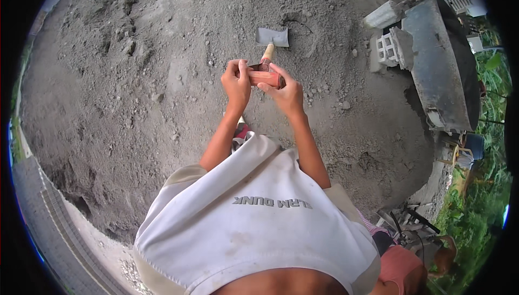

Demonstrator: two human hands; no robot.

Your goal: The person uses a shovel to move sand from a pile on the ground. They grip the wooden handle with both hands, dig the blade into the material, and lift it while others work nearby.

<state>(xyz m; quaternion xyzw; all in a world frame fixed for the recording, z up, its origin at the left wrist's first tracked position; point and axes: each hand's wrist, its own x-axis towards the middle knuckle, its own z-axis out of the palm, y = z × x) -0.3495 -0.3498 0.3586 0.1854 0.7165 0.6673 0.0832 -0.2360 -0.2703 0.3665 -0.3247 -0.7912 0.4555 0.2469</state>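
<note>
A shovel (268, 51) stands in front of me with its handle end toward my body. Its grey blade (277, 37) rests against the sand and gravel. A pale shaft leads up to a worn reddish crossbar grip (263, 78). My left hand (236, 83) is closed at the left end of that grip. On the right end, my right hand (287, 94) has its thumb and fingers around it. How firmly each hand holds it cannot be seen.
A broad heap of grey sand (178, 41) with small stones surrounds me. To the right stand a hollow concrete block (387, 50) and a long metal trough (432, 62). Behind me at lower right, a person in a pink top (401, 268) is near piled tools. A paved strip (59, 230) runs at left.
</note>
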